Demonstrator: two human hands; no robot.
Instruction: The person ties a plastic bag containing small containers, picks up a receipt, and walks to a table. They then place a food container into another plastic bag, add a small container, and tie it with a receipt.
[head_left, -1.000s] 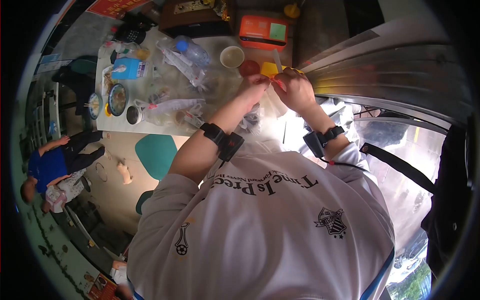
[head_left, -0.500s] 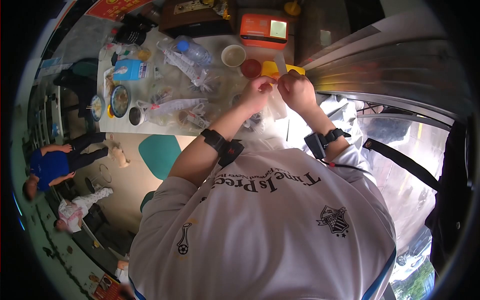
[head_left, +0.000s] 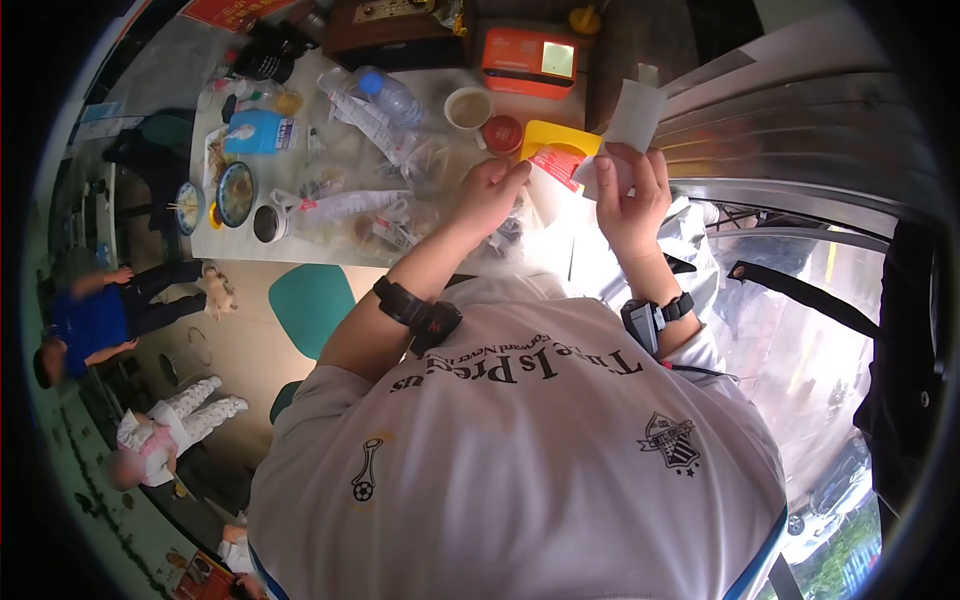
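My left hand (head_left: 487,196) pinches the left edge of a red printed slip (head_left: 556,165) between thumb and fingers. On the right, my right hand (head_left: 634,200) holds a pale white paper strip (head_left: 635,116) that stands up above its fingers. The lower end of the strip reaches down beside the slip's right side. Just behind the slip lies a yellow item (head_left: 570,136) at the table's right end. A red round lid (head_left: 502,134) and a cup of brownish liquid (head_left: 468,108) are next to it.
An orange device (head_left: 528,62) and a brown box (head_left: 395,35) stand at the back. Bottles, plastic bags, a blue carton (head_left: 258,134) and bowls (head_left: 237,193) cover the table's left part. Two people (head_left: 95,315) and a dog (head_left: 217,291) are at the far left, past a green chair (head_left: 311,310).
My hands have moved apart, the right one outward with the white strip. The red slip and more of the yellow item now show between them.
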